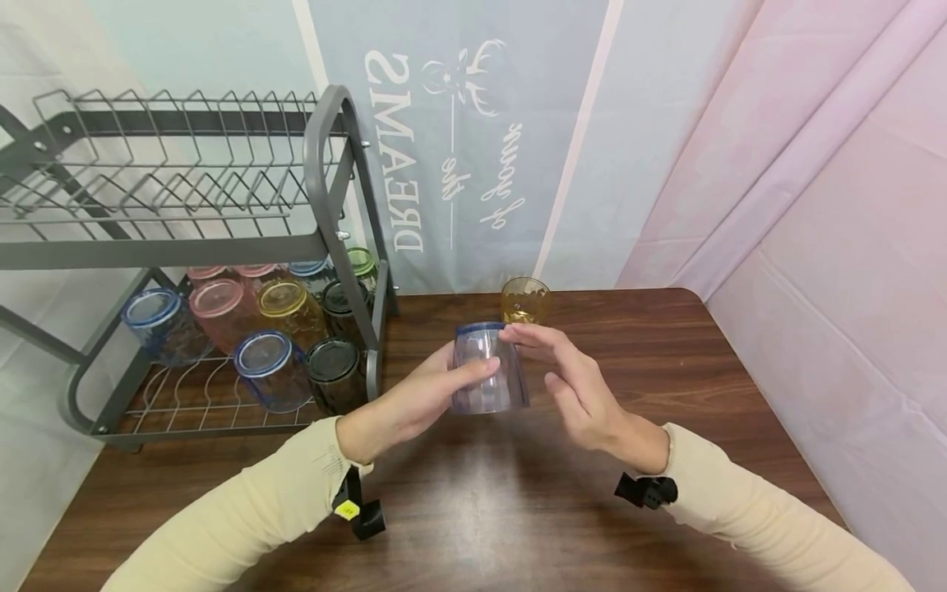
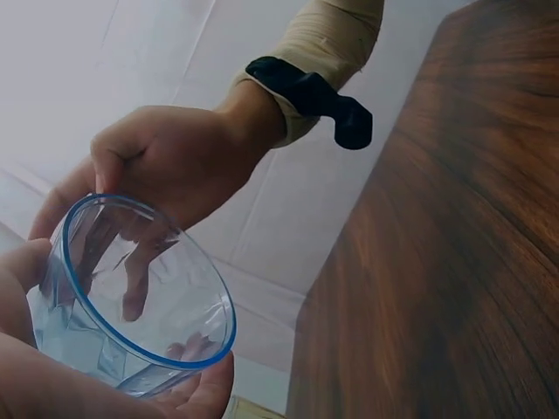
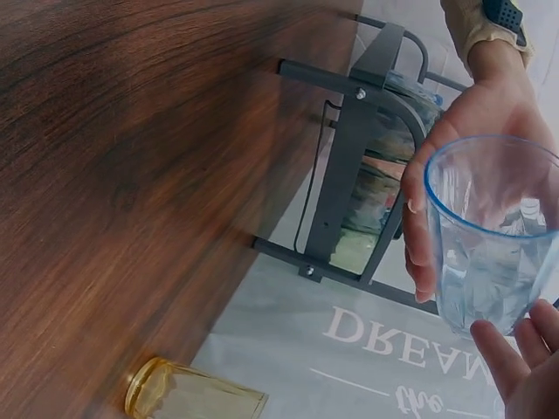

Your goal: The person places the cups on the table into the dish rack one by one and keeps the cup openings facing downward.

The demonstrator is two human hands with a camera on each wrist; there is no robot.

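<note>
In the head view a clear drinking glass with a blue tint [image 1: 505,390] is held upside down above the table, its narrow base up. My left hand [image 1: 418,396] grips it from the left, thumb across the near side. My right hand [image 1: 584,399] is at the glass's right, its fingertips by the base and the thumb apart from the glass. Seen from the left wrist, the wide mouth with its blue rim [image 2: 229,327] faces the camera. A yellow glass [image 1: 525,302] stands upright behind my right fingers.
On the left stands a grey two-tier dish rack [image 1: 325,238]. Its lower shelf carries several upside-down glasses, among them a blue one [image 1: 270,374], a pink one [image 1: 222,311] and a black one [image 1: 334,374]. A printed curtain [image 1: 459,164] hangs behind the brown wooden table [image 1: 473,510].
</note>
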